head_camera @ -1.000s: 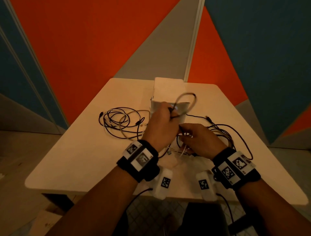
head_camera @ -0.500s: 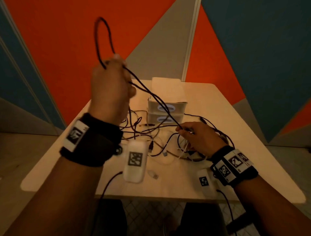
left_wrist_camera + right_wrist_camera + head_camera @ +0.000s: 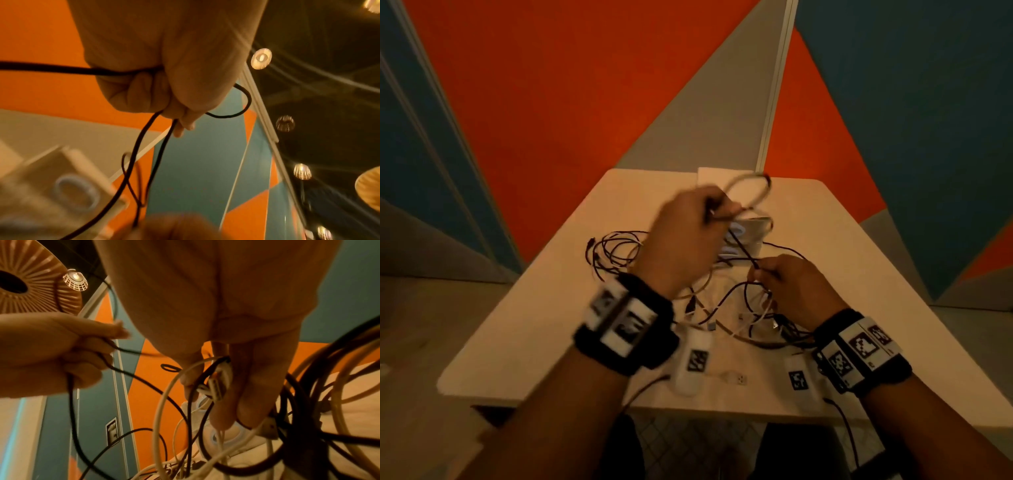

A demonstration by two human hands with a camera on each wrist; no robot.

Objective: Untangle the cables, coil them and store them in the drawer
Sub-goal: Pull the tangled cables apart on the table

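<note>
Two hands are up over the surface [image 3: 524, 329], and I see both working one black cable [image 3: 743, 250]. My left hand [image 3: 685, 240] is raised above the far middle of the surface with its fingers curled round that cable; a small loop of it stands up past the knuckles. In the left wrist view the fist [image 3: 164, 78] is closed on the black cable [image 3: 144, 139], with two strands dropping from under the fingers. From that hand a taut strand runs down and to the right to my right hand [image 3: 794, 291], which pinches it between thumb and fingertips, low over the tangle of cables [image 3: 739, 318]. In the right wrist view black and white leads hang round the right hand's fingers [image 3: 252, 394] and a white plug [image 3: 216, 386] sits just beside them. The tangle lies on the surface between my wrists, black and white leads crossing each other. More black cable lies in loose loops [image 3: 616, 253] to the left. A small white drawer unit [image 3: 743, 236] stands at the far middle, partly hidden behind my left hand; I cannot tell if a drawer is open. A loose white connector [image 3: 732, 378] lies near the front edge.
</note>
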